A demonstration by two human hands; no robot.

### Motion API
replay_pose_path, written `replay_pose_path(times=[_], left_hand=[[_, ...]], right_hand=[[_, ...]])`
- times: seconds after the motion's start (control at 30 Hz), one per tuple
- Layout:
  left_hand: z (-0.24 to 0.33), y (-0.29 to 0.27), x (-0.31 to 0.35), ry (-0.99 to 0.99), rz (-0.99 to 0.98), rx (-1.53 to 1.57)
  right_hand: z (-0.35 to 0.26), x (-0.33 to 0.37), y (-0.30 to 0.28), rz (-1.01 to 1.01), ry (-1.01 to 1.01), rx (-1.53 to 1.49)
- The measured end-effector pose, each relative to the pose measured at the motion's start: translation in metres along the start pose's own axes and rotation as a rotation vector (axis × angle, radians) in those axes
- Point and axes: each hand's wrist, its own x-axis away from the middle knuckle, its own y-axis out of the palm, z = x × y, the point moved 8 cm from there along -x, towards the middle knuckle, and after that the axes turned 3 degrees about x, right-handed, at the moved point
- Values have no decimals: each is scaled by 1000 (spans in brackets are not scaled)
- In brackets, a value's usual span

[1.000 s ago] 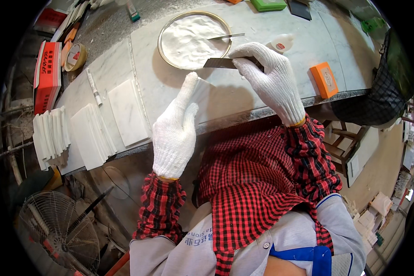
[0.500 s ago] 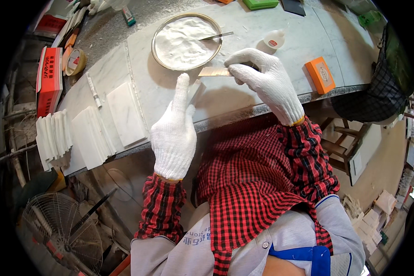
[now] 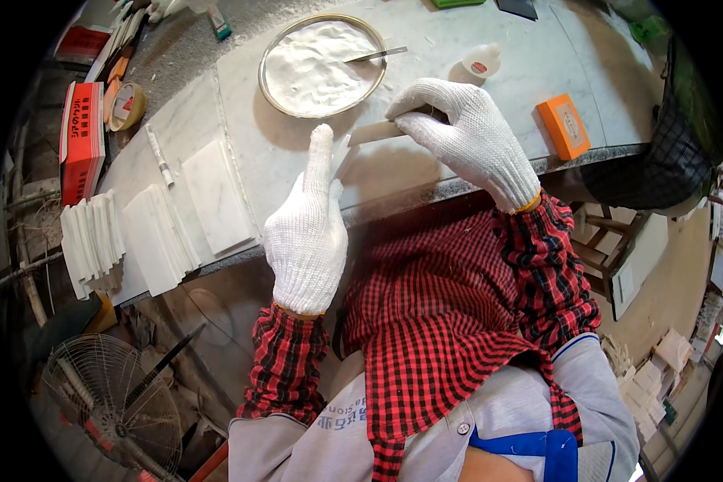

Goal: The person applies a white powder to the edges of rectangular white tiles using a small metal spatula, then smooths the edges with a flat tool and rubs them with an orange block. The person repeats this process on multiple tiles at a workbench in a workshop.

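My left hand (image 3: 307,233), in a white knit glove, grips a small pale stone piece (image 3: 342,158) with the index finger stretched along it. Most of that piece is hidden behind the fingers. In my right hand (image 3: 467,138), gloved too, a flat metal scraper blade (image 3: 377,132) is pinched between thumb and fingers. Its tip reaches to the upper end of the stone piece; I cannot tell whether they touch. Just beyond both hands stands a round metal-rimmed bowl (image 3: 263,84) of white powder (image 3: 317,68). A thin metal spatula (image 3: 387,54) rests in the powder.
White stone slabs (image 3: 217,197) lie at the left, beside a stack of thin strips (image 3: 92,241). A red box (image 3: 82,140) and tape roll (image 3: 126,106) stand farther left. A white bottle (image 3: 484,61) and orange box (image 3: 562,127) sit at right. A fan (image 3: 108,402) stands below.
The scraper blade has tilted, its tip now lower and close to the stone piece. My right wrist has shifted slightly right. The left hand keeps its grip.
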Motion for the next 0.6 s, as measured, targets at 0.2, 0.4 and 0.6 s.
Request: replay_pose_path(times=[0.2,0.4,0.6], left_hand=[[-3,1,0,-14,3,-44],[0,0,1,9,24,-37],[1,2,1,34,49,-61]], right_hand=[[9,-1,-7,-31,31,-109],[22,-3,-10,64,198,-345],[3,-32,6,330,-76,288]])
